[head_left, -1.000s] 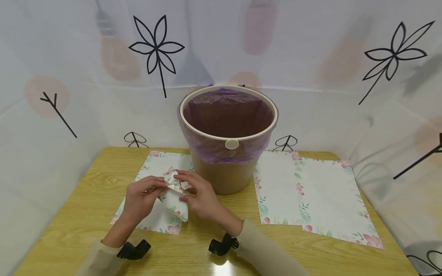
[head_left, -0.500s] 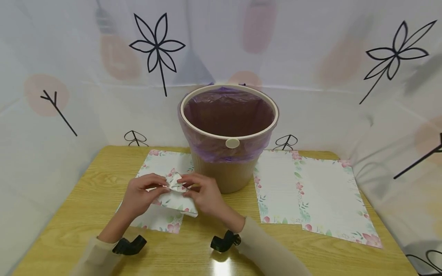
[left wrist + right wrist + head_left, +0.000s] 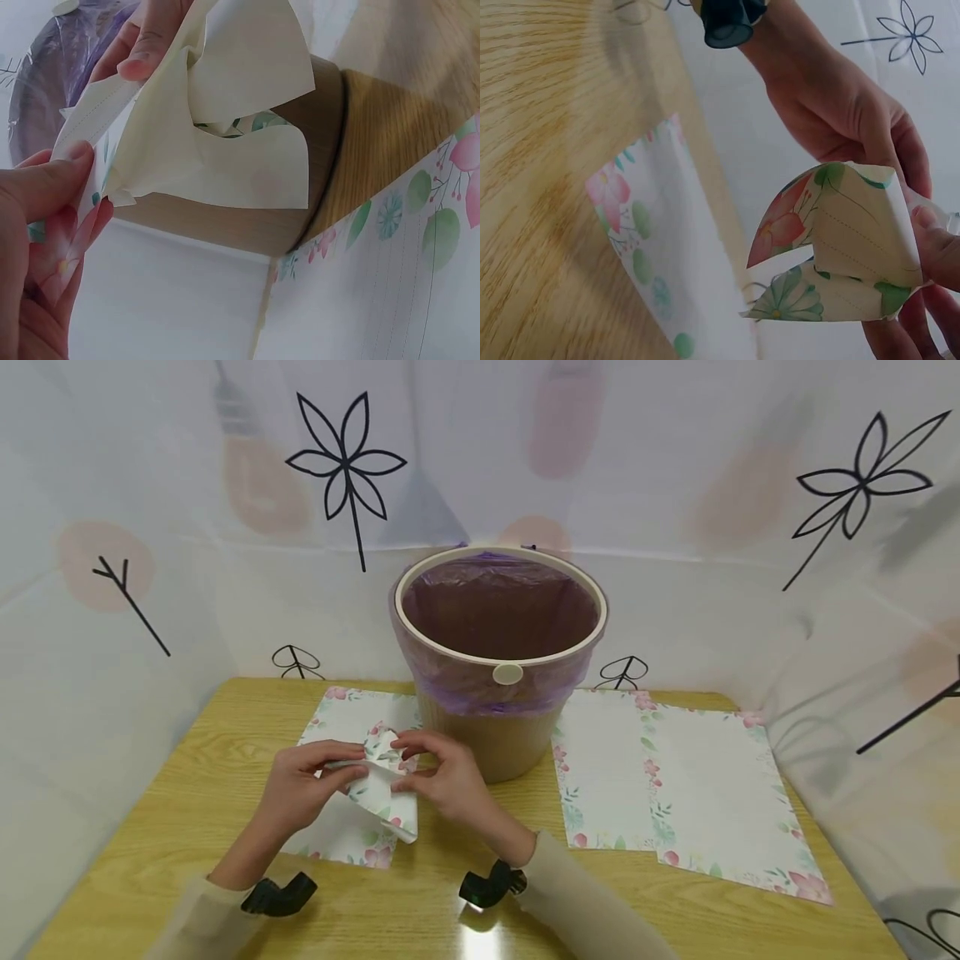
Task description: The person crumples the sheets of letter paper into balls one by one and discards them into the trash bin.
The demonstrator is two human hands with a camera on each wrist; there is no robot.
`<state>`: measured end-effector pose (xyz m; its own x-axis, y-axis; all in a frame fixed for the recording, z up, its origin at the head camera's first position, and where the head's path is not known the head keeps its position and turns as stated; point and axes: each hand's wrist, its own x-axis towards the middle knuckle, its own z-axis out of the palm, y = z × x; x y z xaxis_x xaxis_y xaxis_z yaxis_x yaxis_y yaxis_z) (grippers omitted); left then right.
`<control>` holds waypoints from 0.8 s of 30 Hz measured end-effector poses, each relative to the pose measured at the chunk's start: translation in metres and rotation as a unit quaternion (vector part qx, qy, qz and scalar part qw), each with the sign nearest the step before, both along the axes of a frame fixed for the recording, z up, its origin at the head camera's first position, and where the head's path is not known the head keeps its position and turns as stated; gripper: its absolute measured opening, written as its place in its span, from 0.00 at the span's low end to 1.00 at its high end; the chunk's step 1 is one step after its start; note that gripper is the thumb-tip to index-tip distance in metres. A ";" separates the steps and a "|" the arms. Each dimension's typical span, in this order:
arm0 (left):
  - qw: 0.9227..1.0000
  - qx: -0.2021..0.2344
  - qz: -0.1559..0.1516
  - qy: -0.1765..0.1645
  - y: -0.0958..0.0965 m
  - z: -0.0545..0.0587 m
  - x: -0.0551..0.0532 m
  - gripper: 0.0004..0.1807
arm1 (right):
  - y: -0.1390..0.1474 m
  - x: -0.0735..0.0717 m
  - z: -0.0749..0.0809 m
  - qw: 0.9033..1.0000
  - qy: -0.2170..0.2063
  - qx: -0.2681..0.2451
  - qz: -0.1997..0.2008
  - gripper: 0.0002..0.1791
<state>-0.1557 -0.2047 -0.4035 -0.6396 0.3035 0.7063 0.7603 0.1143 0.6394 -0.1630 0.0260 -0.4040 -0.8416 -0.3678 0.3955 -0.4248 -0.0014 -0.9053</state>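
Note:
Between both hands is a crumpled, partly folded sheet of floral-bordered paper, held above the table in front of the bin. My left hand pinches its left side between thumb and fingers. On the other side my right hand pinches the bunched upper part. In the left wrist view the paper flares into loose flaps with a plain cream back. The right wrist view shows the folded paper's printed flowers and dotted lines, its lower end spread apart. A flat floral sheet lies beneath the hands.
A beige bin lined with a purple bag stands at the back middle of the wooden table. Two more floral sheets lie overlapping to its right. A patterned white cloth hangs behind and around the table.
The held paper's lower end swung right, then back left and down, while both hands kept pinching its top. The hands shifted slightly; the bin and flat sheets stayed put.

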 end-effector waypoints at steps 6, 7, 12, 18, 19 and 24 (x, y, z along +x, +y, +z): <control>0.999 0.021 -0.010 0.028 0.003 -0.003 -0.004 0.22 | -0.001 0.001 0.000 1.000 0.014 0.014 -0.021 0.27; 0.999 0.024 -0.012 0.032 0.004 -0.003 -0.004 0.23 | -0.001 0.001 0.000 0.999 0.014 0.016 -0.025 0.26; 0.999 0.020 -0.006 0.025 0.003 -0.005 -0.004 0.22 | -0.003 0.002 0.002 0.999 0.019 0.017 -0.031 0.20; 0.998 0.039 -0.033 -0.029 0.002 -0.006 -0.002 0.17 | -0.003 0.003 0.004 0.998 0.040 0.016 -0.036 0.14; 0.998 0.041 -0.034 -0.041 0.002 -0.007 -0.001 0.17 | -0.003 0.003 0.004 0.998 0.039 0.015 -0.036 0.13; 0.994 0.055 -0.046 -0.085 0.002 -0.009 -0.002 0.21 | -0.002 0.004 0.005 0.999 0.021 0.015 -0.037 0.10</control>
